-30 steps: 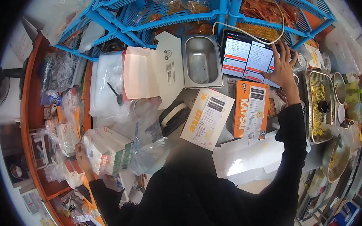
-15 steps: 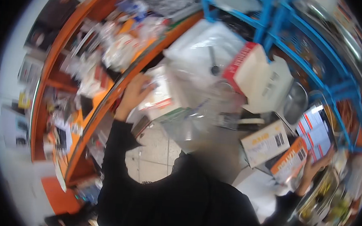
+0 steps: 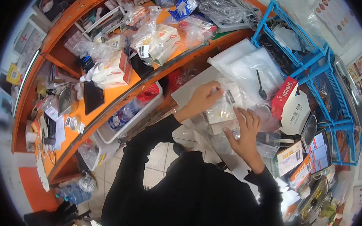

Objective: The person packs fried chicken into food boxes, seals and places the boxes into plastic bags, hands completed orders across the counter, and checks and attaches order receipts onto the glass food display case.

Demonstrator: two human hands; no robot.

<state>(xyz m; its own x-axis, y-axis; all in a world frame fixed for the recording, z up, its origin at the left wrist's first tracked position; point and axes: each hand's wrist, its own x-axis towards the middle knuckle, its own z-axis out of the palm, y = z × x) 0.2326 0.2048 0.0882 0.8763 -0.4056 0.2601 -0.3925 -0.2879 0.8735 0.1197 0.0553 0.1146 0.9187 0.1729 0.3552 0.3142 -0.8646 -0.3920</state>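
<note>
A white box [image 3: 219, 112] wrapped in a clear plastic bag lies on the grey work surface in front of me. My left hand [image 3: 203, 98] is at its left end, fingers curled in on the bag's plastic. On the other side, my right hand [image 3: 246, 135] has its fingers stretched and apart, the tips resting on the bagged box. Behind them is a stack of clear plastic bags [image 3: 250, 61] with a black spoon [image 3: 260, 87] on top. The bag's exact edges are hard to make out.
At right stand a red-and-white box [image 3: 287, 105], a lit tablet [image 3: 319, 152], a beige box [image 3: 290, 158] and an orange box [image 3: 301, 173]. Blue plastic racks [image 3: 326, 80] rise behind. An orange counter [image 3: 107, 98] on the left carries bagged boxes [image 3: 162, 43], with a white bin [image 3: 133, 114] below.
My right hand has left the tablet area and moved left to the bagged box. My left hand stays at the box, its fingers now curled. The view has turned and become sharper.
</note>
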